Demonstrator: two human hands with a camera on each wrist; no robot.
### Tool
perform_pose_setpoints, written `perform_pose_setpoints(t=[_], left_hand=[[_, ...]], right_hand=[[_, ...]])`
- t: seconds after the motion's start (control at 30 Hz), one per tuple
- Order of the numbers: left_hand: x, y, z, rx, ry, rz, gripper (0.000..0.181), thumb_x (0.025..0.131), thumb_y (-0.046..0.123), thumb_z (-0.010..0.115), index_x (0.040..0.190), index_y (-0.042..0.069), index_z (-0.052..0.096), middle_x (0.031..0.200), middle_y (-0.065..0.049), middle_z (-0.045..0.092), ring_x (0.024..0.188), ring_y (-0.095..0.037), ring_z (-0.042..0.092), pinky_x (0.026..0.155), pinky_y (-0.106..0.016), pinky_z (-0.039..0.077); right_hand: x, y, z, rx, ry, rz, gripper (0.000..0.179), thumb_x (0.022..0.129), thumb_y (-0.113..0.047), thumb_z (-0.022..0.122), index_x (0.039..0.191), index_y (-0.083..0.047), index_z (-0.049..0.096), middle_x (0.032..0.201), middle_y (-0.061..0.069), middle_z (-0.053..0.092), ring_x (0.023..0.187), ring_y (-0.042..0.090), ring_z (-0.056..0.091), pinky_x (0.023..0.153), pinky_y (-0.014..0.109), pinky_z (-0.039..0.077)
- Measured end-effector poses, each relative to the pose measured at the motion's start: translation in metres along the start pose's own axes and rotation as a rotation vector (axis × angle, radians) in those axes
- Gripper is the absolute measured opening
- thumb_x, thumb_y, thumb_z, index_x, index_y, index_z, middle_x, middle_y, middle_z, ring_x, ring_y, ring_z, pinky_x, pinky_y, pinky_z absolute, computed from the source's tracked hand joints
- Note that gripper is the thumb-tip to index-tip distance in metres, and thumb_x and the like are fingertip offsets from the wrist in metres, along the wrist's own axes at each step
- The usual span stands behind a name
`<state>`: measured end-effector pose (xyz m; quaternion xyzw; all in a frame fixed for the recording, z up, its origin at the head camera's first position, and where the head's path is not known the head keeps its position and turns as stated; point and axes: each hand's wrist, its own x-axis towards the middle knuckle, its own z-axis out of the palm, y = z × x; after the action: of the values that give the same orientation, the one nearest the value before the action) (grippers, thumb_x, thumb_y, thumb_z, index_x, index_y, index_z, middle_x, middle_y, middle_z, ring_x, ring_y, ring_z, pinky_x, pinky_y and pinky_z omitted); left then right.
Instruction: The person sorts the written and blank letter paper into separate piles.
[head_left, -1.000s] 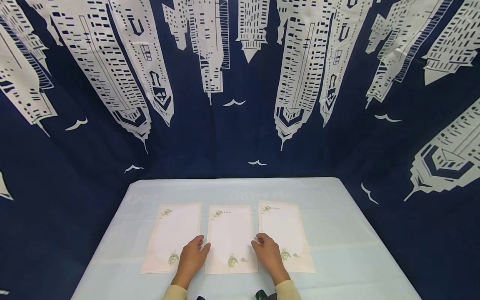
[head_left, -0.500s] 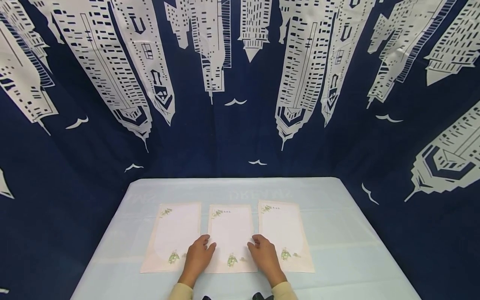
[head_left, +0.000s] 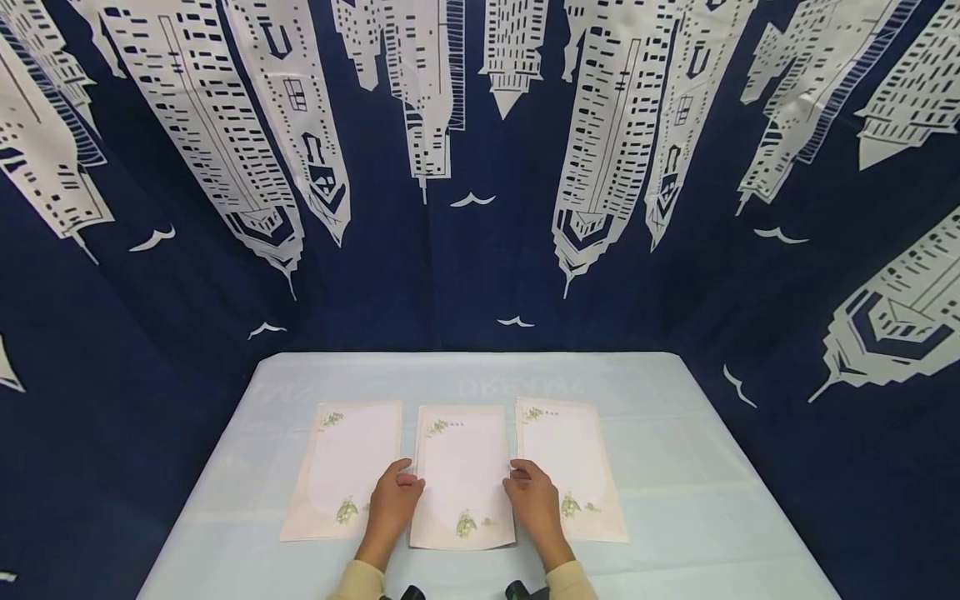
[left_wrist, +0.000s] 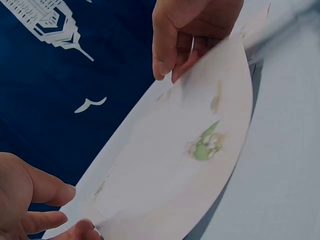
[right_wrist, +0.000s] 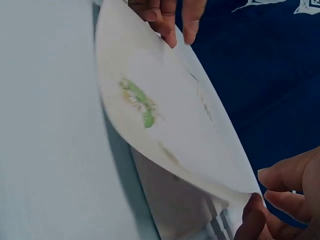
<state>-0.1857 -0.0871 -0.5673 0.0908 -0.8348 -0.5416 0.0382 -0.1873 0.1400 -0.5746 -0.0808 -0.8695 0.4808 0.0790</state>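
Three sheets of patterned stationery paper lie in a row, each cream-edged with small green plant prints. Both hands hold the middle sheet (head_left: 465, 475) by its long side edges. My left hand (head_left: 393, 504) pinches its left edge, and my right hand (head_left: 536, 504) pinches the right edge. In the left wrist view the sheet (left_wrist: 150, 165) bows, its near edge raised over the table with shadow beneath. From the right wrist view, a shaded pale surface (right_wrist: 170, 195) shows under the curved edge. My left hand partly covers the left sheet (head_left: 348, 458); my right overlaps the right sheet (head_left: 570, 450).
A pale blue-white cloth covers the table (head_left: 690, 500). Behind it hangs a dark blue curtain (head_left: 427, 292) with white buildings and birds. Dark objects (head_left: 517, 590) show at the bottom edge between the sleeves.
Both hands first moved inward over the middle sheet, then settled at its side edges and took hold. Its near edge has come up off the table, with shadow now below it.
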Motion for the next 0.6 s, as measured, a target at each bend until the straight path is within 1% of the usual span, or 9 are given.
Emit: perform_pose_setpoints(t=[0.1,0.17,0.33,0.4,0.47,0.6], left_hand=[[0.001,-0.003,0.000,-0.022,-0.014,-0.003,0.042,0.089,0.004,0.069,0.126,-0.013,0.058,0.088,-0.010,0.070,0.083,-0.027,0.067,0.071,-0.037,0.054],[0.001,-0.005,0.001,-0.050,-0.039,-0.012,0.040,0.089,0.002,0.068,0.124,-0.015,0.059,0.087,-0.010,0.071,0.078,-0.023,0.066,0.069,-0.035,0.054],[0.001,-0.008,0.006,-0.159,-0.089,-0.030,0.029,0.089,-0.004,0.065,0.115,-0.016,0.065,0.085,-0.011,0.071,0.064,-0.012,0.060,0.058,-0.026,0.052],[0.001,-0.008,0.008,-0.188,-0.097,-0.022,0.026,0.088,-0.006,0.065,0.112,-0.016,0.066,0.084,-0.012,0.071,0.061,-0.011,0.058,0.054,-0.024,0.051],[0.000,-0.006,0.010,-0.202,-0.107,-0.017,0.024,0.088,-0.006,0.064,0.111,-0.015,0.067,0.085,-0.013,0.072,0.061,-0.011,0.059,0.053,-0.024,0.052],[0.000,0.001,0.018,-0.213,-0.115,-0.015,0.026,0.088,-0.005,0.064,0.113,-0.013,0.067,0.089,-0.015,0.072,0.063,-0.013,0.062,0.054,-0.026,0.055]], right_hand=[[0.001,0.002,-0.001,0.053,0.011,0.025,0.033,0.085,-0.004,0.073,0.116,0.005,0.068,0.090,0.010,0.072,0.079,0.026,0.070,0.066,0.037,0.057],[0.001,0.003,-0.002,0.075,0.001,0.040,0.031,0.085,-0.004,0.073,0.115,0.005,0.069,0.086,0.008,0.072,0.075,0.022,0.068,0.064,0.034,0.055],[0.001,0.005,-0.007,0.117,-0.024,0.040,0.023,0.087,-0.002,0.071,0.109,0.004,0.072,0.085,0.006,0.073,0.076,0.018,0.066,0.066,0.028,0.052],[0.002,0.006,-0.010,0.127,-0.025,0.039,0.022,0.088,-0.001,0.071,0.109,0.004,0.073,0.086,0.006,0.073,0.077,0.017,0.065,0.066,0.027,0.052],[0.003,0.006,-0.014,0.140,-0.022,0.038,0.022,0.089,-0.001,0.070,0.110,0.005,0.072,0.087,0.007,0.073,0.078,0.017,0.065,0.066,0.026,0.052],[0.005,0.009,-0.025,0.145,-0.008,0.070,0.023,0.090,-0.002,0.070,0.112,0.004,0.072,0.089,0.006,0.072,0.079,0.016,0.064,0.066,0.025,0.051]])
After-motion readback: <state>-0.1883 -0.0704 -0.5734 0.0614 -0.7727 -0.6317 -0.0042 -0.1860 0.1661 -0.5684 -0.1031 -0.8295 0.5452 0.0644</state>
